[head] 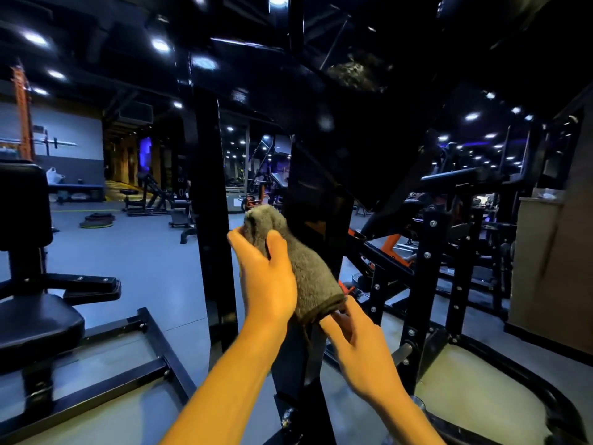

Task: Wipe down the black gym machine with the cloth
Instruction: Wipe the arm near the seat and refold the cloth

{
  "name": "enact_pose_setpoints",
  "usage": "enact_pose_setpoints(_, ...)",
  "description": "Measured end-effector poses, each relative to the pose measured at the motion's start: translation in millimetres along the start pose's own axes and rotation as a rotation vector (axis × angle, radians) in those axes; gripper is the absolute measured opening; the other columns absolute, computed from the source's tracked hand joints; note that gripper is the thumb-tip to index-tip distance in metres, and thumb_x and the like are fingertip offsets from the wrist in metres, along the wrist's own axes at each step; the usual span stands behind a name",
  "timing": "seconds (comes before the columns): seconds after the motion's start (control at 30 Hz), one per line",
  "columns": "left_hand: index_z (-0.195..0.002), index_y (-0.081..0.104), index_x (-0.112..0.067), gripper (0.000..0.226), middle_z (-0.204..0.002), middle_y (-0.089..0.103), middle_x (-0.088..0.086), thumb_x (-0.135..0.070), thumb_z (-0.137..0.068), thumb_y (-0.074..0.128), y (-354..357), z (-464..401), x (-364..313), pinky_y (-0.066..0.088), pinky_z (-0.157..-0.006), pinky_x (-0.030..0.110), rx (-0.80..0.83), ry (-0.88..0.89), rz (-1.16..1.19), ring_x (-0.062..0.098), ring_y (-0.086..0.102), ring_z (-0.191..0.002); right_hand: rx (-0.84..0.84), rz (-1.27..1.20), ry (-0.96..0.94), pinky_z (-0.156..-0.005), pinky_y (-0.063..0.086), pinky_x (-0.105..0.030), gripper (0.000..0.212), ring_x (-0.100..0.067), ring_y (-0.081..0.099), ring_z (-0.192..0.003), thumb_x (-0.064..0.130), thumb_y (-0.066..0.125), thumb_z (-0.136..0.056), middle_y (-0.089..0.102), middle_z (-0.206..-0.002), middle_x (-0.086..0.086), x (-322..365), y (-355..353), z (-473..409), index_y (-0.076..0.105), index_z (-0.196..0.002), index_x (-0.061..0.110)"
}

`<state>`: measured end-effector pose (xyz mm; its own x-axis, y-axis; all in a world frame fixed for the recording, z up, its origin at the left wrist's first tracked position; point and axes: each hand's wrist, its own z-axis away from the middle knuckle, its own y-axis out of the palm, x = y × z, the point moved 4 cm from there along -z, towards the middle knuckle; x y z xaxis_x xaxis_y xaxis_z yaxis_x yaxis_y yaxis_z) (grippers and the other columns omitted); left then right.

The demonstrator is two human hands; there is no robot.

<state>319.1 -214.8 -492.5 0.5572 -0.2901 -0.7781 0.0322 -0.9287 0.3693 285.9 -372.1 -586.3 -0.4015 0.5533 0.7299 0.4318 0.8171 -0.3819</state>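
Observation:
A grey-brown cloth (298,261) hangs bunched in front of a black upright panel of the gym machine (317,187) at the centre of the view. My left hand (266,277) grips the cloth from the left, thumb on its front, fingers behind its top. My right hand (349,332) pinches the cloth's lower dark hem from below. The machine's black post (211,220) rises just left of my hands, and its dark angled arm spreads overhead.
A black padded seat (35,319) with a backrest stands at the left on a black floor frame (154,335). A bolted black upright (423,284) and orange-trimmed machines fill the right. Weight plates (96,220) lie on the grey floor far left.

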Motion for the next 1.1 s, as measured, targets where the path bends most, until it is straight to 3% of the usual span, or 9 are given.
enact_pose_setpoints(0.1,-0.131,0.041,-0.016,0.023,-0.092,0.054,-0.01,-0.021,-0.109,0.045,12,-21,-38,0.049,-0.062,0.02,-0.023,0.144,0.022,-0.007,0.052,-0.061,0.01,-0.003,-0.012,-0.064,0.048,-0.018,0.008,-0.004,0.061,-0.064,0.036,0.056,-0.104,0.073,-0.085,0.01,6,-1,1,0.056,-0.112,0.039)
enact_pose_setpoints(0.23,-0.124,0.042,-0.017,0.015,-0.088,0.049,-0.006,-0.017,-0.109,0.045,35,-42,-86,0.045,-0.061,0.023,0.02,0.321,0.09,0.003,0.045,-0.062,0.022,-0.037,0.029,-0.09,0.052,-0.037,0.017,-0.02,0.064,-0.106,0.036,0.058,-0.103,0.071,-0.109,-0.006,5,1,1,0.055,-0.108,0.052)
enact_pose_setpoints(0.4,-0.11,0.041,-0.034,0.026,-0.099,0.054,-0.008,-0.008,-0.108,0.045,24,-15,-55,0.05,-0.076,0.015,0.115,0.423,0.095,-0.008,0.056,-0.081,0.021,-0.026,0.027,-0.074,0.048,-0.01,0.009,0.006,0.067,-0.088,0.035,0.058,-0.103,0.071,-0.089,0.029,4,0,-1,0.056,-0.11,0.038)
enact_pose_setpoints(0.57,-0.118,0.043,-0.025,0.023,-0.104,0.055,-0.009,-0.006,-0.107,0.047,21,-28,-64,0.046,-0.08,0.008,0.172,0.462,0.04,-0.013,0.057,-0.087,0.022,0.002,0.037,-0.078,0.053,-0.026,0.01,-0.011,0.07,-0.089,0.039,0.056,-0.104,0.075,-0.094,0.01,5,-1,-1,0.057,-0.113,0.04)
enact_pose_setpoints(0.67,-0.123,0.042,-0.027,0.026,-0.112,0.051,-0.015,-0.007,-0.107,0.048,26,-53,-96,0.043,-0.086,0.006,0.169,0.528,0.016,-0.019,0.054,-0.096,0.027,0.001,0.047,-0.078,0.05,-0.015,0.013,-0.003,0.071,-0.092,0.034,0.056,-0.104,0.076,-0.098,0.019,7,-1,1,0.057,-0.117,0.038)
enact_pose_setpoints(0.77,-0.127,0.045,-0.021,0.029,-0.116,0.053,-0.016,-0.004,-0.105,0.052,25,-41,-98,0.045,-0.09,0.011,0.265,0.677,-0.063,-0.011,0.055,-0.105,0.026,-0.001,0.074,-0.078,0.047,-0.008,0.013,0.004,0.069,-0.095,0.033,0.057,-0.104,0.075,-0.098,0.024,6,-1,1,0.058,-0.117,0.035)
enact_pose_setpoints(0.9,-0.126,0.041,-0.041,0.046,-0.116,0.054,-0.038,-0.006,-0.102,0.057,23,-6,-74,0.047,-0.093,0.014,0.446,0.737,-0.139,-0.003,0.058,-0.113,0.009,0.011,0.075,-0.073,0.047,-0.01,0.012,0.005,0.068,-0.083,0.034,0.058,-0.103,0.076,-0.093,0.015,7,0,-1,0.059,-0.116,0.031)
enact_pose_setpoints(1.0,-0.127,0.045,-0.029,0.033,-0.112,0.053,-0.037,-0.006,-0.104,0.054,23,-35,-85,0.045,-0.092,0.014,0.35,0.741,-0.135,-0.006,0.056,-0.108,0.017,0.027,0.067,-0.082,0.052,-0.016,0.012,0.0,0.07,-0.093,0.036,0.057,-0.104,0.076,-0.099,0.015,6,0,-1,0.058,-0.116,0.035)
enact_pose_setpoints(1.1,-0.132,0.047,-0.009,0.025,-0.112,0.054,-0.022,-0.01,-0.107,0.051,24,-65,-98,0.046,-0.09,0.016,0.197,0.671,-0.082,-0.007,0.057,-0.103,0.006,0.015,0.067,-0.087,0.05,-0.011,0.02,0.002,0.069,-0.1,0.035,0.057,-0.104,0.075,-0.103,0.02,7,0,1,0.058,-0.124,0.036)
